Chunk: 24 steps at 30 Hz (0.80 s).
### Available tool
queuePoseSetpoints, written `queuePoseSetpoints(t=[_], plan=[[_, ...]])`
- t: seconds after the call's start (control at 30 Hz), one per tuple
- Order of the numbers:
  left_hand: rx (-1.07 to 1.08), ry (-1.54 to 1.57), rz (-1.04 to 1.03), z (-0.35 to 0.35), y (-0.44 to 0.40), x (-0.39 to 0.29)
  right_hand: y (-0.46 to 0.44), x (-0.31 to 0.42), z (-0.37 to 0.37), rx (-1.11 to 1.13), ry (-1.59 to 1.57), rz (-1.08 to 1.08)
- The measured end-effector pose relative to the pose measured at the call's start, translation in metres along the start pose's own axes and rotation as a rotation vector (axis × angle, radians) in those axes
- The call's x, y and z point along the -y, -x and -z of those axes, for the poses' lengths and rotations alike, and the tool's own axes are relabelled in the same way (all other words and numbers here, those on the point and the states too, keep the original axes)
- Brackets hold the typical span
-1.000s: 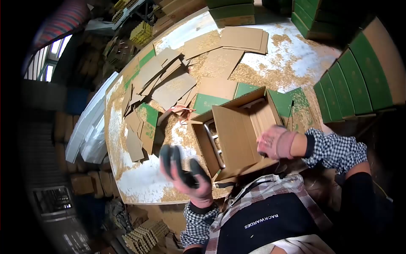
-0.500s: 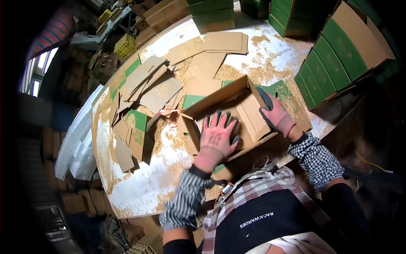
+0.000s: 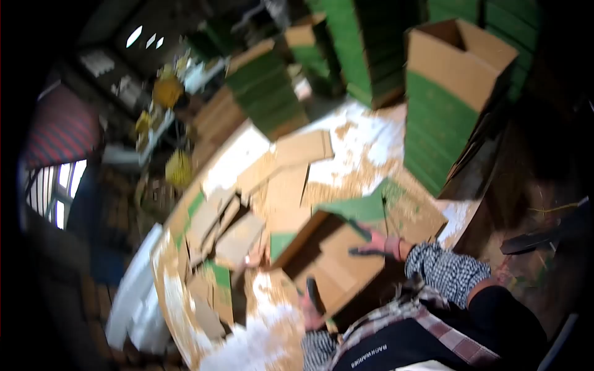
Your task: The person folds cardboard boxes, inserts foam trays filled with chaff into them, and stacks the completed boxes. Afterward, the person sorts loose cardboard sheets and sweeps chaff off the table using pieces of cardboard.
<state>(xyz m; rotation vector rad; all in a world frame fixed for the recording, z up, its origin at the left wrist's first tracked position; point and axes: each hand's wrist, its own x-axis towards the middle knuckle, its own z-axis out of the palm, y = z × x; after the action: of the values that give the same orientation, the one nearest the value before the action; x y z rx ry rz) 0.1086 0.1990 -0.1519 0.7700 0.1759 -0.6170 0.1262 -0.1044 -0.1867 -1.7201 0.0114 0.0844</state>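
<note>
An open cardboard box (image 3: 346, 266) stands at the table's near edge, with a flat cardboard surface showing inside it. At its near left side is my left hand (image 3: 311, 304), gloved in pink and dark, fingers apart and pointing up. My right hand (image 3: 378, 242) is at the box's right side, its thumb and fingers spread around the rim area. Exact contact is blurred for both hands. A green flap (image 3: 352, 207) lies just beyond the box.
Loose cardboard sheets (image 3: 238, 238) cover the left of the table (image 3: 257, 343), among scattered shavings. Tall green boxes (image 3: 442, 117) stand at the right edge, and more green stacks (image 3: 266, 86) at the back. White sheets (image 3: 139, 297) lean at the left.
The view has swung up toward the stacks. The flap over the box's inside folded down earlier; my left hand has since moved from inside the box to its near left side.
</note>
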Motion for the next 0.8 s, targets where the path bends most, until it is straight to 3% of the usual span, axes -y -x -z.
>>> queuePoseSetpoints(t=[0.03, 0.1, 0.13, 0.2, 0.23, 0.27, 0.33, 0.37, 0.53, 0.6, 0.63, 0.7, 0.73, 0.8], plan=[[-0.095, -0.162, -0.130, -0.015, 0.004, -0.001, 0.006, 0.013, 0.010, 0.086, -0.006, -0.002], [-0.302, -0.419, -0.269, -0.022, 0.006, -0.002, 0.029, 0.061, 0.025, 0.019, -0.182, -0.018], [-0.044, -0.523, -0.333, 0.009, -0.004, -0.013, 0.036, 0.089, 0.040, 0.019, -0.223, 0.010], [-0.138, -0.559, -0.492, -0.064, -0.010, -0.052, 0.041, 0.141, 0.087, 0.015, -0.310, 0.060], [-0.130, -0.590, -0.544, -0.096, -0.015, -0.065, 0.037, 0.147, 0.126, 0.006, -0.175, 0.188], [-0.089, -0.618, -0.585, -0.129, -0.025, -0.073, 0.045, 0.128, 0.163, -0.006, -0.416, 0.162], [0.006, -0.617, -0.660, -0.206, -0.045, -0.087, 0.087, 0.214, 0.215, -0.268, -0.418, 0.668], [0.077, -0.611, -0.676, -0.244, -0.058, -0.088, 0.104, 0.229, 0.249, -0.350, -0.405, 0.763], [0.478, -0.556, -0.625, -0.438, -0.118, -0.064, 0.136, 0.196, 0.454, -0.740, -0.441, 1.002], [0.574, -0.534, -0.436, -0.501, -0.127, -0.043, 0.127, 0.166, 0.496, -0.840, -0.506, 0.982], [0.499, -0.516, -0.226, -0.533, -0.114, -0.033, 0.124, 0.157, 0.502, -0.881, -0.556, 0.962], [0.596, -0.712, 0.010, -0.542, -0.119, -0.025, 0.123, 0.137, 0.513, -0.940, -0.629, 0.939], [0.508, -0.807, 0.009, -0.536, -0.121, -0.023, 0.128, 0.123, 0.515, -0.942, -0.673, 0.927], [0.588, -1.178, -0.449, -0.487, -0.113, -0.030, 0.148, 0.100, 0.511, -0.841, -0.807, 0.931]])
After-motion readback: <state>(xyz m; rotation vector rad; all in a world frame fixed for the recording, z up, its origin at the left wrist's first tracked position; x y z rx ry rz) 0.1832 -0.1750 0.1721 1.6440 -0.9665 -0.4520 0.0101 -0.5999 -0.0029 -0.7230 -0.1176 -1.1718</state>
